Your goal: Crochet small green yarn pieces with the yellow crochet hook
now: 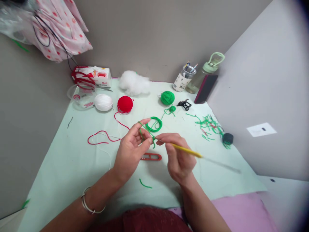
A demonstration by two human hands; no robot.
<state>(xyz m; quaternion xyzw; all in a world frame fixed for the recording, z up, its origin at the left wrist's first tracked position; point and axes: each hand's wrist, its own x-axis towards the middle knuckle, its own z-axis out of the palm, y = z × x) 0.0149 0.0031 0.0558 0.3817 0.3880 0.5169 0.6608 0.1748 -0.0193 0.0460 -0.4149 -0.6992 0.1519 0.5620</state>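
Note:
My left hand pinches a small piece of green crochet work between thumb and fingers, with green yarn looped over its raised index finger. In my right hand is a crochet hook with a yellow grip, its tip at the green work and its rear shaft blurred. Behind the fingers lies a loose coil of green yarn, and a strand runs toward the green yarn ball. Below the hands rest red thread snips, partly hidden by my left hand.
A red yarn ball, a white yarn ball and white stuffing sit toward the back. Green yarn scraps lie at right near a black hair claw. A pen cup, bottle and phone stand back right.

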